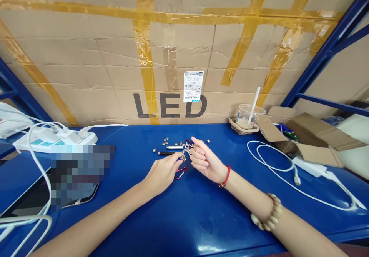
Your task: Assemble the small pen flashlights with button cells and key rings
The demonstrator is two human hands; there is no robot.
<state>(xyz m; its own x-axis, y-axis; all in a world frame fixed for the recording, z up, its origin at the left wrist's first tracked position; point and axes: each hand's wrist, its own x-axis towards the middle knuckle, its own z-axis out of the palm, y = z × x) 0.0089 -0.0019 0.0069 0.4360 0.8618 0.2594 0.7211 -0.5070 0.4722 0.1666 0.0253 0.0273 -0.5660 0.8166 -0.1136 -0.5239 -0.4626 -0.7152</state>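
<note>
— What do our hands hold?
— Our left hand [161, 173] pinches a small metal piece [183, 158] between thumb and fingertips, above the middle of the blue tabletop [184, 218]. It is partly covered, so we can't make out its exact shape.
— And our right hand [205, 159]?
— Just beside it, fingers curled, thumb raised. The curl hides its inside; we cannot tell whether it grips anything.
— What lies around them?
— A black tube [165, 153], its right end lost behind our left hand, and beyond it a silver tube [174, 147]. Small metal discs [165, 140] are scattered farther back, too small for us to read any marking.
— The red carabiner [181, 173]?
— Near us, partly behind our left hand.
— And far left?
— A pixelated patch [80, 172] blots out whatever is there, while the frame cuts off both our forearms.
</note>
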